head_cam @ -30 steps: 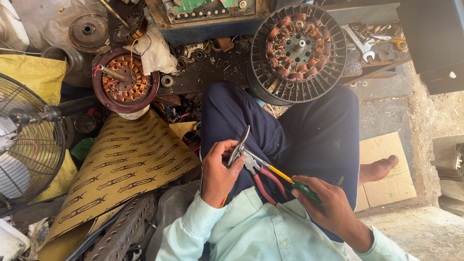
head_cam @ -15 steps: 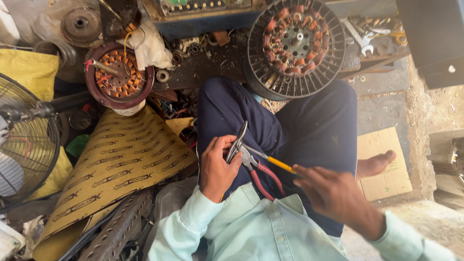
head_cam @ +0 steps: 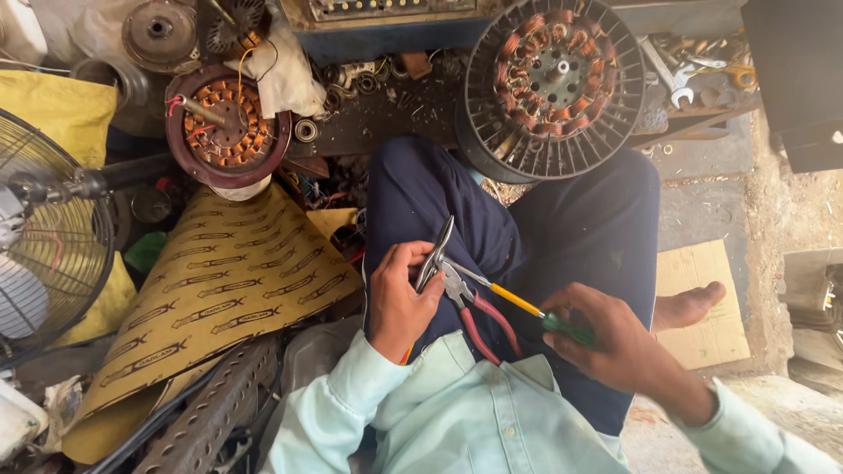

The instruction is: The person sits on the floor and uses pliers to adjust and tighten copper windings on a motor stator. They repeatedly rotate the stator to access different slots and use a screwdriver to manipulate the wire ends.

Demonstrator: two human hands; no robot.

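— What did each hand have?

— The left hand [head_cam: 399,298] was curled, its fingers closed around a thin dark metal strip [head_cam: 435,254] and the red-handled pliers [head_cam: 470,307], both over the lap on the dark blue trousers [head_cam: 562,228]. The right hand [head_cam: 619,338] gripped the green handle of a screwdriver [head_cam: 527,307], fingers wrapped tight, and its yellow shaft ran to the pliers' head, tip touching there.

— And around them?

— A round motor stator with copper coils [head_cam: 553,83] leaned just beyond the knees; a second, red-rimmed coil winding [head_cam: 224,127] lay to the left, above a sheet of patterned brown paper [head_cam: 228,281]. A wire-caged fan [head_cam: 48,237] stood at the far left — well apart from the hands.
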